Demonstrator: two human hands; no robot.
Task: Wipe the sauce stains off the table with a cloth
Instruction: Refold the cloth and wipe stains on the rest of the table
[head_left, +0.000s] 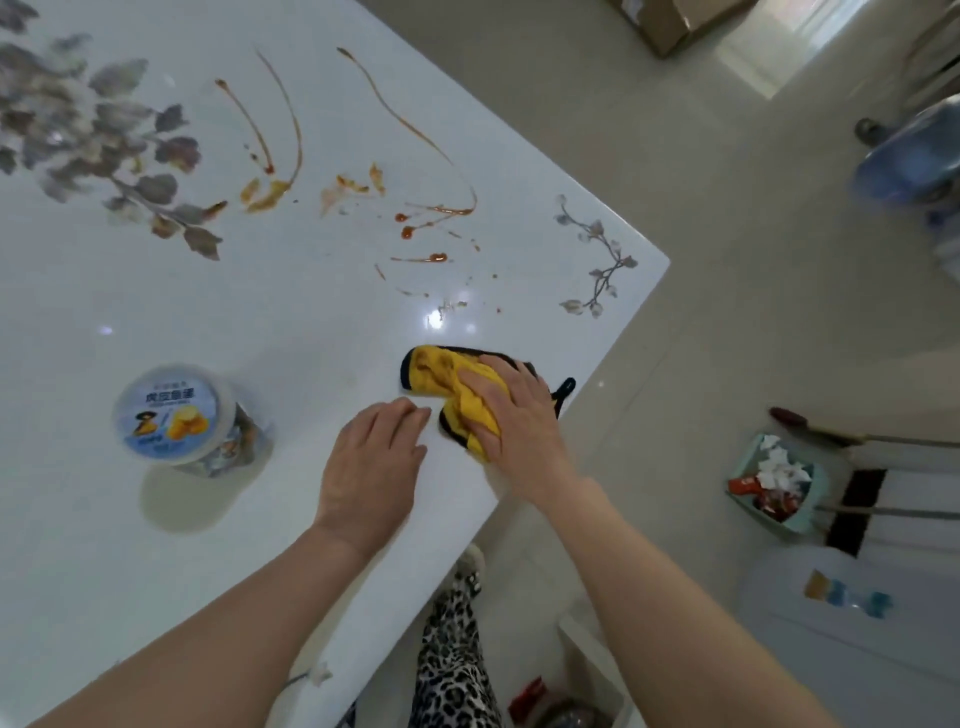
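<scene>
My right hand (506, 410) lay flat on the yellow cloth (457, 389), fingers spread and curled over its bunched folds, pressing it against the white table (260, 322) close to the table's edge. The cloth's black trim and small hanging loop stuck out beyond my fingertips. My left hand (371, 457) rested just beside it, palm down and open on the bare tabletop, gripping nothing. The sauce stains (415, 228), red and orange streaks and drops, were spread well beyond both hands, untouched by the cloth. A lidded plastic tub (179, 415) with a printed label stood to the outside of my left hand.
</scene>
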